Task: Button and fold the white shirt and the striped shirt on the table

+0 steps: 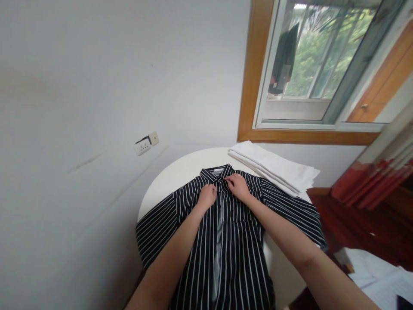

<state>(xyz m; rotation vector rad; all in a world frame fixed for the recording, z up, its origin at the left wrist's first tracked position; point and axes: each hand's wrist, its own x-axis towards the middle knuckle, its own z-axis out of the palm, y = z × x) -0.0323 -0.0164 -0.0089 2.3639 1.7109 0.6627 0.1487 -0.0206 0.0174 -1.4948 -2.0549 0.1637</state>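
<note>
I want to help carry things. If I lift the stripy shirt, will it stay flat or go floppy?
The striped shirt will probably flop, because its stripes bend over soft folds. It's likely light for its size, since it looks like just cloth. Its front gapes below the collar, so the two sides may swing apart.

White cloth (269,165), wall socket (142,147), window (318,69)

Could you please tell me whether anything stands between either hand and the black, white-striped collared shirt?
Nothing visible does: the bare left hand and bare right hand are both at the black, white-striped shirt, near its collar. The folded white cloth lies off to the right on the round white table, out of their way.
</note>
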